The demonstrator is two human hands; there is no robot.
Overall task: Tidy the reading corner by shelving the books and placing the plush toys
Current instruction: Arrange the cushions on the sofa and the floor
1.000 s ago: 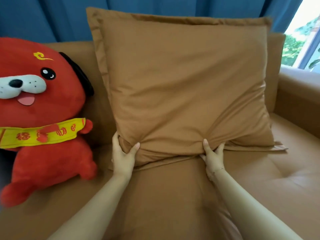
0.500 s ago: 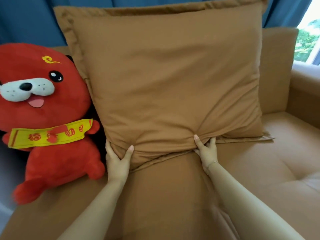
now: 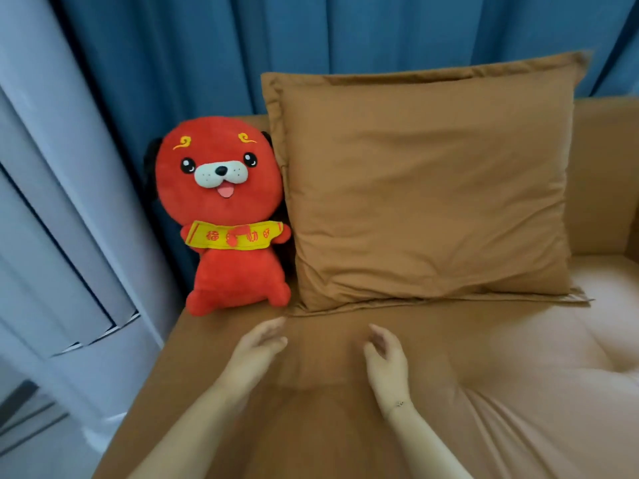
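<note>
Plush dog [image 3: 228,216] sits on sofa [image 3: 345,426] touching cushion [image 3: 428,188]; L hand [image 3: 256,354] & R hand [image 3: 385,357] relaxed, empty.

Fuzzy red plush dog [image 3: 228,216], smooth matt brown cloth cushion [image 3: 425,188], blue fabric curtain [image 3: 207,53]

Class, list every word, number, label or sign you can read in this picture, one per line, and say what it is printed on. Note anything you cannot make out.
Red characters on the yellow banner held by the red plush dog: too blurred to read.
Gold swirl marks on the dog's forehead: decoration, not text.
Brown square cushion, blue curtain: no text visible.
</note>
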